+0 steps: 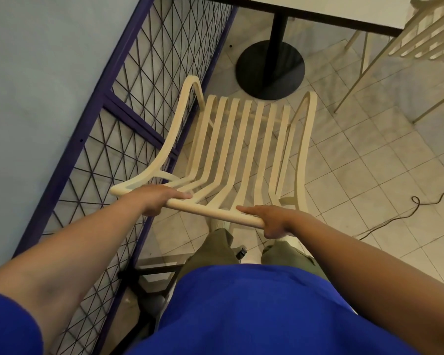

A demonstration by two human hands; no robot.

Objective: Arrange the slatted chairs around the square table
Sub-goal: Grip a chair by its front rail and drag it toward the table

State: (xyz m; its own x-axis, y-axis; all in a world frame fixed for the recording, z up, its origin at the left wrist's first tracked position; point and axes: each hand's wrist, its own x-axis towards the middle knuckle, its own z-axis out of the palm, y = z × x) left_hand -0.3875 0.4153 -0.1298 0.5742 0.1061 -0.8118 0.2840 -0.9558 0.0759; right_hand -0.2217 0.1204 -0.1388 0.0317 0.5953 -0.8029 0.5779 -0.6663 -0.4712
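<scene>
Both hands are gripping the top rail of 1 slatted chair (244, 144): the left hand (159, 199) near the rail's left end, the right hand (272, 221) near its right end, fingers (182, 195) clenching around the bar. The chair is standing on the tiled floor (369, 162) between the person and the square surface (344, 11), just beside a purple mesh frame (144, 98). Its seat front is pointing toward the pedestal base (270, 69), slats running lengthwise away from the person. It looks not yet tucked in. A 2nd chair (426, 39) is already sitting at the right side; other sides are out of view.
</scene>
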